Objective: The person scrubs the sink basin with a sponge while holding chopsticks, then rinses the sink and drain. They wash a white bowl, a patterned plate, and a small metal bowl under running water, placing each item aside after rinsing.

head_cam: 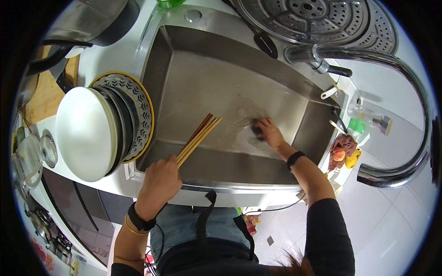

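Several wooden chopsticks [197,140], most pale and at least one reddish brown, stick out in a bundle from my left hand [163,179]. That hand is closed around one end of them at the front left rim of the stainless steel sink [197,86]. Down on the sink's floor, toward the right, my right hand [271,132] grips a dark scrubbing pad [256,128], blurred and partly hidden by the fingers. Wet, cloudy smears surround the pad on the metal.
Left of the sink rises a stack of bowls [84,134] on a yellow-rimmed patterned plate [146,114]. A chrome faucet [366,53] arches over the right side. Perforated steamer racks [310,20] and a black slotted spatula [265,44] lie behind. A brown cloth [347,143] sits at right.
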Tool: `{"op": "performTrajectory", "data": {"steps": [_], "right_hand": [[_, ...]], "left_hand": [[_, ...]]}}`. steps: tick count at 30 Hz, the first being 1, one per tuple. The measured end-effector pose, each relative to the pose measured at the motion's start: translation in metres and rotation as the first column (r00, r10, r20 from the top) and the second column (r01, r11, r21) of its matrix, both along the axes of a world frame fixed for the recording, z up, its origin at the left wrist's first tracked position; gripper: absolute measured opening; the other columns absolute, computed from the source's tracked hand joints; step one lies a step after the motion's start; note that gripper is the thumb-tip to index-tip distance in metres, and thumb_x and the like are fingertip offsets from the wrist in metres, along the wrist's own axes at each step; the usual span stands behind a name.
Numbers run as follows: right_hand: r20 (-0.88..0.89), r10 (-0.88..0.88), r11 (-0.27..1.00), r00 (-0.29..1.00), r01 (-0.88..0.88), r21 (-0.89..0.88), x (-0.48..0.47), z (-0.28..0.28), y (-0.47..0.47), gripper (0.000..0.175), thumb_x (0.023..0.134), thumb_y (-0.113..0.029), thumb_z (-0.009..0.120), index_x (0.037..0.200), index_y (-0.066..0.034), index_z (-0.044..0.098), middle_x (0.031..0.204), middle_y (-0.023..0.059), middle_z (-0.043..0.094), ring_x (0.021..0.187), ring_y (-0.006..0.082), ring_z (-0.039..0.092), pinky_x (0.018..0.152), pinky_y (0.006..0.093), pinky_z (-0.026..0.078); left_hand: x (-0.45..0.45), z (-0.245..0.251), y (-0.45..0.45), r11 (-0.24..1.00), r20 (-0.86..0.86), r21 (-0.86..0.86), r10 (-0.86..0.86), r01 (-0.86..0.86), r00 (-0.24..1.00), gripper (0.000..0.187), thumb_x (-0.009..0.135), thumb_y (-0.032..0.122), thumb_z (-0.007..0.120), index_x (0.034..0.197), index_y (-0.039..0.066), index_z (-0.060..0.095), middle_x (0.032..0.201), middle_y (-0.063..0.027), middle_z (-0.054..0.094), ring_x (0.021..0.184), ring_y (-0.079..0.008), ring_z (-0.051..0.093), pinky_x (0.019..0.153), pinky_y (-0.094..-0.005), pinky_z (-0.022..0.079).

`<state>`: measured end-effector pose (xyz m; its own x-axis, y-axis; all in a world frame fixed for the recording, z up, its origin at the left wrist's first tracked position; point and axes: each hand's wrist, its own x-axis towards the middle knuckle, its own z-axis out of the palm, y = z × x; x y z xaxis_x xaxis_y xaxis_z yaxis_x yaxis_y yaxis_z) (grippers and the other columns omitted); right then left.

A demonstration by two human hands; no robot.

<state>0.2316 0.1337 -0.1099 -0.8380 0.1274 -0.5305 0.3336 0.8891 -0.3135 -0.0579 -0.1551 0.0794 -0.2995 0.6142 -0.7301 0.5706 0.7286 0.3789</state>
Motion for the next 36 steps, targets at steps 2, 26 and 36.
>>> {"op": "performTrajectory", "data": {"steps": [2, 26, 36], "right_hand": [[0.200, -0.023, 0.995, 0.979, 0.002, 0.104, 0.026, 0.004, 0.009, 0.033, 0.078, -0.010, 0.059, 0.110, -0.0106, 0.060, 0.117, 0.0026, 0.054, 0.111, 0.0265, 0.047, 0.096, 0.0327, 0.044], [-0.578, 0.011, 0.997, 0.816, -0.056, -0.060, -0.198, -0.043, -0.077, 0.046, 0.080, -0.002, 0.054, 0.126, -0.0077, 0.056, 0.135, 0.0079, 0.049, 0.125, 0.0297, 0.044, 0.104, 0.0352, 0.042], [-0.389, 0.103, 0.993, 0.916, -0.116, -0.009, -0.174, -0.021, -0.084, 0.062, 0.078, 0.009, 0.048, 0.139, -0.0050, 0.040, 0.148, 0.0112, 0.032, 0.139, 0.0303, 0.029, 0.111, 0.0372, 0.034]], "left_hand": [[-0.004, 0.000, 0.000, 1.000, 0.007, 0.005, -0.001, 0.001, 1.000, 0.015, 0.077, 0.002, 0.053, 0.090, -0.005, 0.055, 0.079, -0.0285, 0.062, 0.077, -0.0463, 0.063, 0.073, -0.0518, 0.050], [-0.008, -0.006, -0.022, 0.982, -0.070, 0.014, 0.191, -0.191, 0.979, 0.045, 0.075, -0.001, 0.059, 0.113, -0.008, 0.036, 0.079, -0.0314, 0.061, 0.078, -0.0481, 0.062, 0.075, -0.0533, 0.051], [-0.007, -0.006, -0.017, 0.973, -0.052, 0.065, 0.224, -0.220, 0.973, 0.031, 0.079, -0.002, 0.052, 0.107, -0.005, 0.038, 0.073, -0.0319, 0.059, 0.074, -0.0499, 0.059, 0.072, -0.0564, 0.046]]}}
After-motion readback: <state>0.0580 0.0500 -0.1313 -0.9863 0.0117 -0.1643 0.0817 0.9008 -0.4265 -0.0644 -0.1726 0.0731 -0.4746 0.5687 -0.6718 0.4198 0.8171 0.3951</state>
